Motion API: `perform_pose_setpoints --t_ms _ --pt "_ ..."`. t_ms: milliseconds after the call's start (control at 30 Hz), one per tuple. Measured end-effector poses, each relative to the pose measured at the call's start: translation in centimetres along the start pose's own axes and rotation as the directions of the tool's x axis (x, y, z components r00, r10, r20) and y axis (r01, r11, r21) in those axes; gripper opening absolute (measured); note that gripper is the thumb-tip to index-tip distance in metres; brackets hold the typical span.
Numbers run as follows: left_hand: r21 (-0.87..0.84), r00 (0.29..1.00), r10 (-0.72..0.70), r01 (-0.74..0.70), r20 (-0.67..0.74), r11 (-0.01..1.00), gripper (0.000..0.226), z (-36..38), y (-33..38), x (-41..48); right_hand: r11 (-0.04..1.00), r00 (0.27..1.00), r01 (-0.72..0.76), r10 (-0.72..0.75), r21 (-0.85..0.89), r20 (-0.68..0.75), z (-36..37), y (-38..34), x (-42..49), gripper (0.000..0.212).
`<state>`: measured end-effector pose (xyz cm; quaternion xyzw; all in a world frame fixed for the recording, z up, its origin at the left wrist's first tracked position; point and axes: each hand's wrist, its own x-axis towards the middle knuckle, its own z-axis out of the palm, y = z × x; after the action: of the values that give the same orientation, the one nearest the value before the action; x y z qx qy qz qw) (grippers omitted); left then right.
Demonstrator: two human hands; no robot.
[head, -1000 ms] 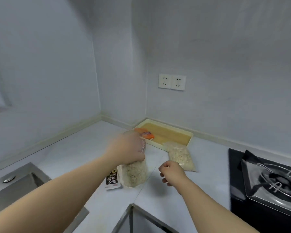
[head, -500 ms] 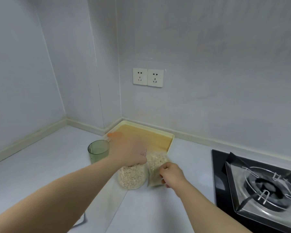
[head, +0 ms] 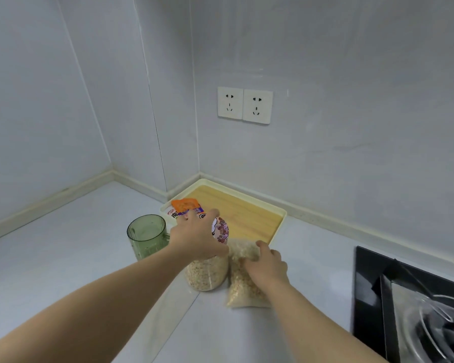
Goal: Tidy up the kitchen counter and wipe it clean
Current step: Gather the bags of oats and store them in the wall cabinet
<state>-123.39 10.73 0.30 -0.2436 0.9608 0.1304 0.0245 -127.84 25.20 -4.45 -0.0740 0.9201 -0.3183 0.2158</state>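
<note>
The left hand [head: 197, 237] gripped the oat jar [head: 206, 273] by its top on the bench [head: 63, 258]; the right hand [head: 266, 265] pinched the oat bag [head: 243, 286] just beside it. Lifting both upright into the tray [head: 247, 213] seemed best.

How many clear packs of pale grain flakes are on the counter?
2. One rounded clear pack stands in the grip of the left hand; one flat clear bag is beside it, in the grip of the right hand. Others may be hidden behind the hands.
</note>
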Motion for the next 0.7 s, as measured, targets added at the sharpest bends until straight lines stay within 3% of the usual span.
perform_pose_setpoints --t_ms 167,367,567,700 --pt "-0.004 0.999 -0.022 0.022 -0.024 1.000 0.074 0.5 0.2 0.7 0.991 0.997 -0.060 0.064 -0.117 0.035 1.2 -1.0 1.5 0.062" --pt "0.032 0.995 0.004 -0.001 -0.103 0.999 0.068 1.6 -0.3 0.9 0.952 0.994 -0.111 0.108 -0.287 -0.026 2.5 -0.6 2.2 0.054" --pt "-0.014 0.986 0.052 -0.055 -0.159 0.998 0.048 1.9 -1.0 1.3 0.981 0.998 -0.038 0.028 -0.188 -0.054 1.9 -1.2 2.3 0.032" --pt "0.014 0.980 0.071 -0.070 -0.187 0.997 0.042 2.2 -1.2 1.4 0.999 0.988 0.017 -0.022 -0.034 -0.150 1.2 -0.2 2.1 0.021"
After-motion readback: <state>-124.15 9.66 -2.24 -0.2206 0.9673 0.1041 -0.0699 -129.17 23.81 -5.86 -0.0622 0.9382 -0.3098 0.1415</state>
